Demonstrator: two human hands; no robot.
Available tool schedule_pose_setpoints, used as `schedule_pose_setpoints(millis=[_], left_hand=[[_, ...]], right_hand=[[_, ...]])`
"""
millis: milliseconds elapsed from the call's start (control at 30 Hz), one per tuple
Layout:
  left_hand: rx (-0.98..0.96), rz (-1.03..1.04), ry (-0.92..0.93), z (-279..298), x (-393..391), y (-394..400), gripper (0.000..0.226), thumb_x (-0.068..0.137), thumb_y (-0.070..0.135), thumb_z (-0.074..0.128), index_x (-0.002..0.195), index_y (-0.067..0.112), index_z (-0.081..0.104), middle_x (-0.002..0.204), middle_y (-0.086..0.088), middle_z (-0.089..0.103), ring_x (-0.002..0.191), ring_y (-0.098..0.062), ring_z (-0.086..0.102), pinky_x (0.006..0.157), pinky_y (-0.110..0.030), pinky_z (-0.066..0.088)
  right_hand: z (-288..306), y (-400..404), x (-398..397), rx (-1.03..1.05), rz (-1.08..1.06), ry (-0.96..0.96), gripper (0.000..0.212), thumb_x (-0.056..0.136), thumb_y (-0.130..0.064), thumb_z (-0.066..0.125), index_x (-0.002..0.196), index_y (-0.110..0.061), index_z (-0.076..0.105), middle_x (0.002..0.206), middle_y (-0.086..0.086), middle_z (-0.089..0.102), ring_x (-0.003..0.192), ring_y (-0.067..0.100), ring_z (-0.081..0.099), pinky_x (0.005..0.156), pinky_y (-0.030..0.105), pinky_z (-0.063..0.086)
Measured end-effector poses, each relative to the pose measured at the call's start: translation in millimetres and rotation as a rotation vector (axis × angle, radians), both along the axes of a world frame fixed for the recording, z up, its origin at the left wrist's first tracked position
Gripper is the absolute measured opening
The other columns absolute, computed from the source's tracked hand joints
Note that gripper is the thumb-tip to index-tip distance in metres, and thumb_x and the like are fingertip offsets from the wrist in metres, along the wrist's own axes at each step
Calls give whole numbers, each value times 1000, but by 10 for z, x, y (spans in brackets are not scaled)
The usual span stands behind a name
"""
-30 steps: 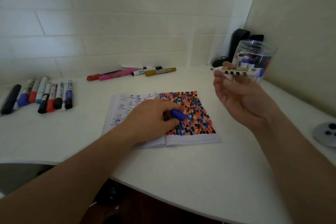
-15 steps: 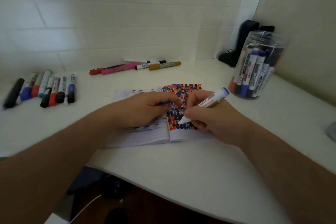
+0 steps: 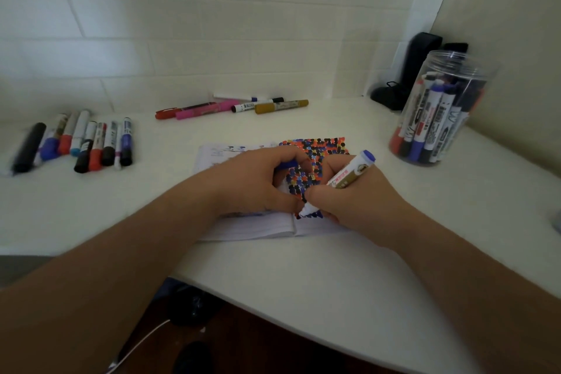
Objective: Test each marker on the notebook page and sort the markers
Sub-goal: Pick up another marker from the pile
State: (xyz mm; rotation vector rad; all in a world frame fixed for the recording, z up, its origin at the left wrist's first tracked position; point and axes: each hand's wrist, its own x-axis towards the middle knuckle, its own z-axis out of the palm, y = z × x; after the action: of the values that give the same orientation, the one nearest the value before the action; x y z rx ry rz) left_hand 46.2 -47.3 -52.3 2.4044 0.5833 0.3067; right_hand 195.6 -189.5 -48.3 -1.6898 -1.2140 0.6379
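Marker (image 3: 349,174) tip lowered to notebook (image 3: 258,229), gripped by right hand (image 3: 355,200).

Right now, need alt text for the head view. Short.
A person's right hand presses a blue-ended marker tip-down onto the dot-covered page of an open notebook, while the left hand rests on the notebook holding a blue cap. Loose markers lie at the table's left and back; a clear jar of markers stands at right.

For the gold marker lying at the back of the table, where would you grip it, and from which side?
Grip the gold marker mid-barrel, from above, fingers across its width. It lies flat, with a white marker touching its left end, so the ends are harder to reach.
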Motion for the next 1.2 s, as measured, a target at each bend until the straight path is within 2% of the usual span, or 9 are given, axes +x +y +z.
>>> schedule_pose_setpoints(millis=[100, 200, 367, 500, 600, 767, 867, 1033, 1200], left_hand=[[12, -1, -32, -28, -18, -5, 51, 77, 44, 86, 117, 54, 55, 73, 10, 51, 61, -3, 46, 68, -34, 49], [16, -7, -54, -40, -26, -24, 50, 79, 41, 85, 118, 52, 56, 75, 8, 52, 63, -5, 46, 73, -40, 52], [26, -7, -69, -43, -27, -24, 51, 78, 40, 85, 117, 53, 55, 78, 5, 56, 65, -5, 48, 74, -38, 52], [22, -15, -83, -46, -32, -36, 51, 77, 40, 85, 117, 52, 56, 78, 8, 54, 65, -5, 46, 70, -32, 48], [27, -6, -81, -45, -30, -43, 52, 76, 41, 86, 118, 51, 56, 81, 4, 56, 67, -6, 47, 72, -35, 50], [29, 3, -79, -44, -37, -48, 53, 78, 41, 85, 120, 51, 55, 84, 1, 60, 68, -7, 49, 76, -40, 53], [30, 5, -67, -45, -37, -48, 54, 77, 39, 85, 120, 51, 54, 86, 1, 60, 69, -7, 49, 77, -39, 54], [26, 6, -68, -46, -35, -49, 55, 76, 42, 86, 120, 51, 54, 86, -2, 60, 69, -8, 49, 75, -40, 52], [22, 10, -80, -42, -34, -50, 55, 77, 40, 85, 122, 50, 55, 81, -2, 58, 66, -8, 47, 75, -41, 52]], right_hand=[[-7, 5, -16, -12, -10, 15, 28, 83, -4, 71, 75, 4, 46, 64, 19, 53, 54, 21, 50, 45, 25, 42], [2, 7, -11, -23, -19, 44, 28, 85, -2, 70, 76, 7, 45, 64, 19, 52, 50, 17, 48, 43, 23, 41], [-14, 12, -15, -27, -10, 50, 28, 85, 0, 69, 76, 6, 44, 62, 17, 51, 48, 16, 46, 43, 22, 40], [-26, 19, -13, -32, -15, 5, 29, 83, -4, 72, 76, 5, 46, 63, 15, 52, 54, 20, 49, 46, 25, 40], [-28, 31, -10, -31, -30, -53, 29, 81, -5, 73, 74, 3, 45, 64, 14, 50, 56, 18, 46, 47, 25, 39], [-15, 13, 1, -23, -4, 61, 26, 84, 0, 69, 71, -1, 47, 61, 15, 49, 49, 18, 43, 42, 23, 38], [-29, 8, -13, -12, 5, 4, 26, 83, -1, 72, 74, 5, 48, 61, 12, 51, 52, 19, 46, 44, 24, 39], [-22, 28, -24, -10, -6, -49, 25, 80, -2, 71, 73, 4, 48, 59, 7, 48, 53, 14, 45, 44, 20, 38], [-20, 22, -11, -6, -13, 53, 24, 84, 0, 68, 70, -2, 49, 62, 13, 46, 48, 14, 41, 44, 21, 36]])
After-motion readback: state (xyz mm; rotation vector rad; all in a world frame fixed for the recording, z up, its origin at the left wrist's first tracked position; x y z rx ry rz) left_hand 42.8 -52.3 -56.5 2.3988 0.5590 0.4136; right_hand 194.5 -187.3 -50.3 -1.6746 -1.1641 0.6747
